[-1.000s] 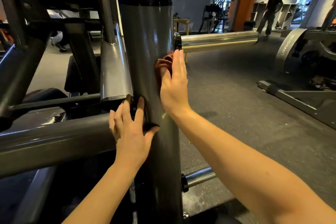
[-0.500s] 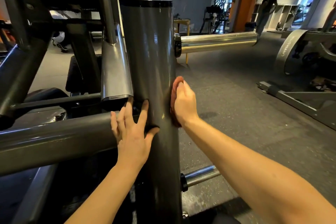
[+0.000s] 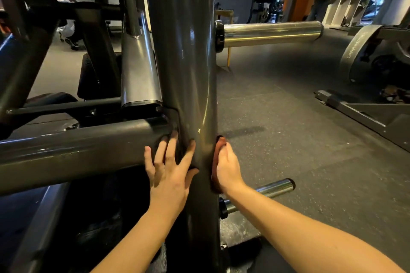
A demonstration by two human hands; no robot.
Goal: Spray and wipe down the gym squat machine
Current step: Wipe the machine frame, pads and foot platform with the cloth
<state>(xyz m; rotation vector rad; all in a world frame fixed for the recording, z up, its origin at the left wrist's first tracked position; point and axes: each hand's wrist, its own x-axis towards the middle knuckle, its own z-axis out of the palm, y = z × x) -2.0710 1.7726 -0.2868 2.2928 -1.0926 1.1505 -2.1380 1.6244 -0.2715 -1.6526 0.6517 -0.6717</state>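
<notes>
Taking the upright post [image 3: 184, 62] of the squat machine as the marker: to its left, a thick horizontal tube [image 3: 77, 153] runs in and meets it at about mid-height. The left hand [image 3: 168, 173] lies right on that joint, fingers spread wide and flat, thumb laid on the post's front face. It holds nothing and looks to be bracing.

The post itself stands dead ahead between the two forearms. Its long axis runs straight up and down, from a black cap at the top to below the bottom edge of the view.

Hard against the post's right flank is a reddish-brown cloth [image 3: 218, 162], pinned there by the right hand [image 3: 228, 168]. The right hand is seen edge-on and its fingers go out of sight round the far side, so I cannot tell whether they curl into the cloth or lie straight on it. Both hands sit level with each other, one on each side of the post.

Further right of the post, a short chrome peg [image 3: 273, 187] sticks out just below the right hand, and a long chrome sleeve [image 3: 270, 33] sticks out well above it.

The coming move likely turns on that vertical axis: the right hand holds the cloth, so the stroke should run along the post's length (the peg beneath leaves little room downward).
</notes>
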